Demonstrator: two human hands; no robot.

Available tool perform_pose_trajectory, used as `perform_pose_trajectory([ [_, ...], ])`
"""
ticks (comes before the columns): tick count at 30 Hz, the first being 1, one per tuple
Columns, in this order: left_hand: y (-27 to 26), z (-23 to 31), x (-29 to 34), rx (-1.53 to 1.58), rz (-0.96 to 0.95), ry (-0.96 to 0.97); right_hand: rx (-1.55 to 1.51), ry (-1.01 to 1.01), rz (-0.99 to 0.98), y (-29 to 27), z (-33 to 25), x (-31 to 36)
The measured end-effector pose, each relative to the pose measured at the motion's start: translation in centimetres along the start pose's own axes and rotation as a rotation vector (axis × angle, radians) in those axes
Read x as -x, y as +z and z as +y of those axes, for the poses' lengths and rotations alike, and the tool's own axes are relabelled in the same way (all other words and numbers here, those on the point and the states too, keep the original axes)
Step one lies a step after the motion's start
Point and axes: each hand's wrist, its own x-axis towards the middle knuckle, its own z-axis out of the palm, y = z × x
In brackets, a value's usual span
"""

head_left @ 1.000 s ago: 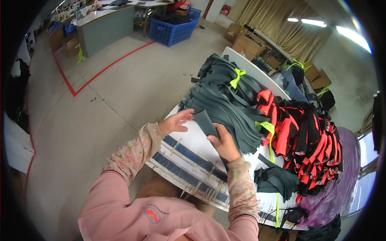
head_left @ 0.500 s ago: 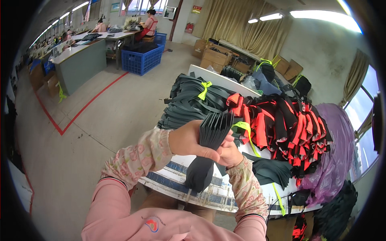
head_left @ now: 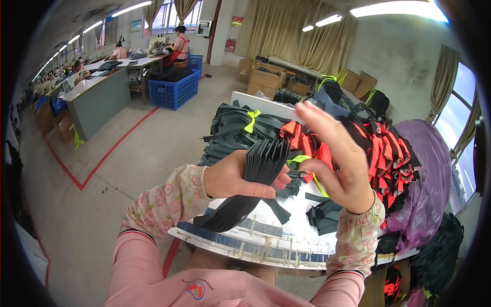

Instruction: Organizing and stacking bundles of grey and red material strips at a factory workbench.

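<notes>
My left hand [head_left: 225, 176] is closed around a thick bundle of dark fabric strips [head_left: 267, 162], whose layered ends fan out above the thumb. The bundle's black lower part [head_left: 227, 212] drapes toward the left over the table's near edge. To the right, my right hand [head_left: 347, 169] is raised, empty, with its thumb spread away from the fingers. Beneath it lies a smaller stack of dark green strips [head_left: 324, 217]. One dark strip [head_left: 276, 210] rests on the white table [head_left: 302, 233] between the hands.
Behind my left hand is a large pile of dark green strips [head_left: 222, 123] with a yellow-green tie [head_left: 251, 121]. Orange-and-black pieces [head_left: 388, 163] heap up at the right beside a purple plastic bag [head_left: 427, 174]. A blue crate [head_left: 174, 91] stands on the floor; people sit farther back.
My right hand has let go of the bundle, moved up and to the right, and opened. The bundle's lower part has swung left. My left hand keeps its hold.
</notes>
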Motion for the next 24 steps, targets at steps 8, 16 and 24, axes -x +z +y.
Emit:
perform_pose_trajectory([
  [8,0.5,-0.5,0.4,0.022,-0.028,-0.019,0.041,-0.044,-0.158,1.9,-0.1,1.2],
  [16,1.3,-1.1,0.2,-0.033,-0.09,0.01,-0.243,0.032,-0.026,0.3,-1.4,-1.2],
  [24,1.9,-0.5,-0.3,-0.046,-0.091,-0.078,-0.221,-0.07,-0.411,-2.3,-0.8,-2.9],
])
